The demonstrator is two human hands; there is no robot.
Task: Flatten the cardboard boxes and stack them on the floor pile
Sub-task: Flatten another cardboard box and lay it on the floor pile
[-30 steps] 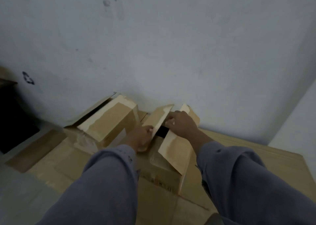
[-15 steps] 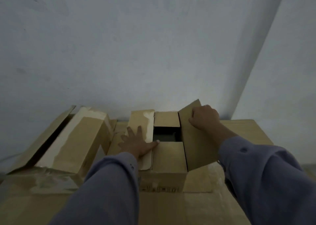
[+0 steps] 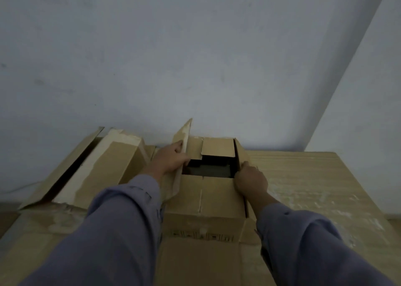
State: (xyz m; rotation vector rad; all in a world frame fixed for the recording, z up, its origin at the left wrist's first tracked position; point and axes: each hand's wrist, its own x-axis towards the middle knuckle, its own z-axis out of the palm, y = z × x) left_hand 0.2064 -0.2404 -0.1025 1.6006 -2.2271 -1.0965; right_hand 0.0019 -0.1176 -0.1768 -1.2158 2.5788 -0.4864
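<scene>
A brown cardboard box (image 3: 204, 201) stands in front of me on the flattened pile (image 3: 314, 181), its top open with a dark gap in the middle. My left hand (image 3: 171, 159) grips the box's left flap (image 3: 183, 140), which stands nearly upright. My right hand (image 3: 249, 180) holds the right flap (image 3: 240, 155), now folded down along the box's right side. The two short flaps lie almost flat over the opening. A second, larger box (image 3: 104, 166) with pale tape lies tilted to the left, one flap open.
Flattened cardboard sheets cover the floor under both boxes and stretch to the right (image 3: 325, 199). A pale wall (image 3: 195, 57) rises right behind the boxes, with a corner at the right (image 3: 347, 79). My sleeves fill the lower frame.
My left hand lifted the left flap from lying flat to upright. My right hand pushed the right flap outward and down the box's side.
</scene>
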